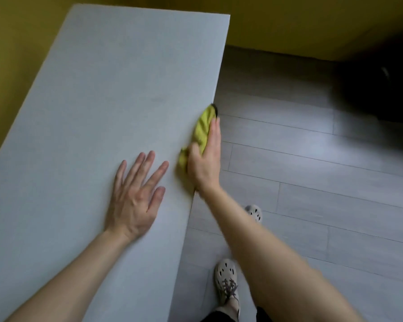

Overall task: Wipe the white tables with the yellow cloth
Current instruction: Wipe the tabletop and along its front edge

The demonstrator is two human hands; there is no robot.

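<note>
The white table [91, 101] fills the left side of the view. It is long and its top is flat.

The left hand [135, 196] lies flat on the table top, near the table's right edge. Its fingers are straight and spread apart. It holds nothing.

The yellow cloth [201, 129] is bunched up right on the table's right edge. Part of it sits on the table top and part hangs over the side. A small dark bit shows at its far end.

The right hand [205, 163] rests on the cloth and pushes it against that edge. Its fingers are straight and close together, and they point along the edge, away from the person. The thumb sits on the table-top side of the cloth. The two hands are near each other but do not touch.

To the right of the table is a grey plank floor [300, 170]. Two pale shoes with holes stand there, one [226, 280] close to the table's near end and one [254, 211] a bit farther on, partly hidden by the right arm.

A yellow wall [21, 31] runs behind the table and along its left side. Far to the right of the table is a dark, blurry shape [382, 89].
</note>
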